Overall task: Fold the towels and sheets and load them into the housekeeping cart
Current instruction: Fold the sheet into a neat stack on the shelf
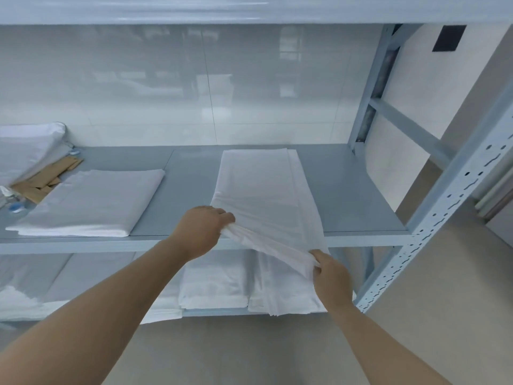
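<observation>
A long white sheet (pixel 263 187), folded into a narrow strip, lies on the grey metal shelf (pixel 349 195) and hangs over its front edge. My left hand (pixel 200 229) grips the strip's left edge at the shelf front. My right hand (pixel 330 276) pinches the right edge lower down, in front of the shelf. The cloth is stretched between both hands. A second white sheet (pixel 91 202), folded flat, rests on the same shelf to the left.
Folded white linens (pixel 213 284) fill the lower shelf. A wrapped white bundle (pixel 25 151), brown paper packets (pixel 44 179) and small bottles (pixel 14 202) sit at the far left. The perforated rack upright (pixel 433 218) stands at right, a tiled wall behind.
</observation>
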`<state>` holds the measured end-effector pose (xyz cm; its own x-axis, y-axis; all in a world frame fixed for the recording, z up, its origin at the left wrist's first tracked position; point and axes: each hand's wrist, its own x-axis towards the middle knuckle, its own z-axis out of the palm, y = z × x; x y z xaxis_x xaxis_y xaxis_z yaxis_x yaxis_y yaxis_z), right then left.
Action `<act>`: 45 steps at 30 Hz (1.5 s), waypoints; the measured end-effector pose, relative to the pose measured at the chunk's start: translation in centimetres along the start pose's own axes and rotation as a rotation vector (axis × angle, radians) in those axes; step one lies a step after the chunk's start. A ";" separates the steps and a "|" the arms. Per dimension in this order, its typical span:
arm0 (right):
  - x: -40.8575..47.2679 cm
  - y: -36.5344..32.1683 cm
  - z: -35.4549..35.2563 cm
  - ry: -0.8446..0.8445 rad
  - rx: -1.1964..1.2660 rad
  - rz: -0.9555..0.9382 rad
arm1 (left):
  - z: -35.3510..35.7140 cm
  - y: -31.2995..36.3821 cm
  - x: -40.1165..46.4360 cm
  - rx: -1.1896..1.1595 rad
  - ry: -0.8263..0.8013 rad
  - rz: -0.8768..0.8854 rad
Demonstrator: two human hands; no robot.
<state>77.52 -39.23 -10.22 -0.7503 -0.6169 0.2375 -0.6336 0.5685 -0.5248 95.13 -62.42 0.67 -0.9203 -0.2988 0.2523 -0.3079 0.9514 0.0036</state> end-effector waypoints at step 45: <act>45.8 4.8 20.1 -0.132 -0.528 -0.336 | 26.1 -23.4 30.3 -0.023 -0.066 -0.559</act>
<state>43.94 -75.71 -18.28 -0.4866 -0.8508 0.1985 -0.8630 0.5034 0.0422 68.14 -95.65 -17.02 -0.6322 -0.7611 0.1451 -0.7483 0.6483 0.1405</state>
